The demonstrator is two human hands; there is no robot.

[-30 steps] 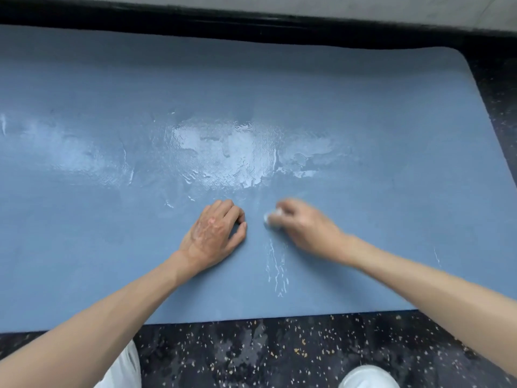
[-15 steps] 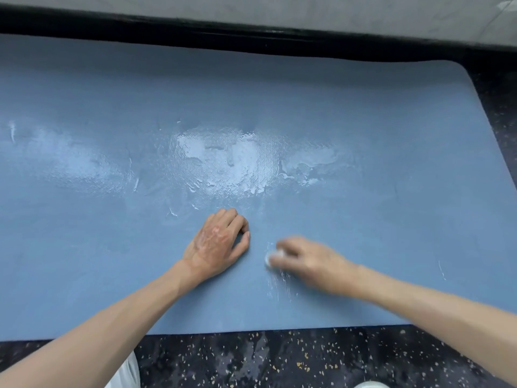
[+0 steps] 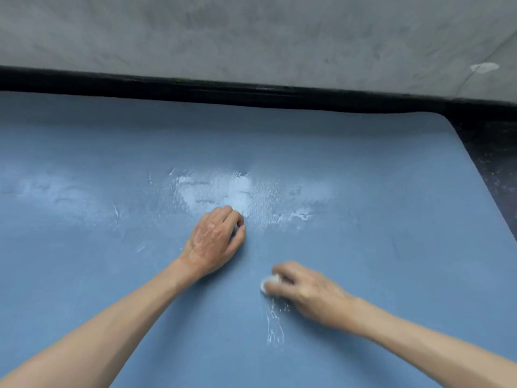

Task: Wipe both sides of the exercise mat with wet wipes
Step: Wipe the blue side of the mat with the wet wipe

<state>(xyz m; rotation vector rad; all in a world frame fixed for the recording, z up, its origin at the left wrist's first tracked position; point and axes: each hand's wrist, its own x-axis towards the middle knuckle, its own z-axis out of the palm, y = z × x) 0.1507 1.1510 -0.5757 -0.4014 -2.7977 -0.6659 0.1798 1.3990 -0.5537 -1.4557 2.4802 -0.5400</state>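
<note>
While in pinching fingers (image 3: 283, 271) of R hand (image 3: 306, 294), wet wipe (image 3: 269, 282) on mat (image 3: 377, 197), near curled, empty L hand (image 3: 214, 245).

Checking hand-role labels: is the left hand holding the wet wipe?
No, the white wet wipe is gripped by the right hand, while the left hand rests on the blue mat with no wipe showing.
</note>
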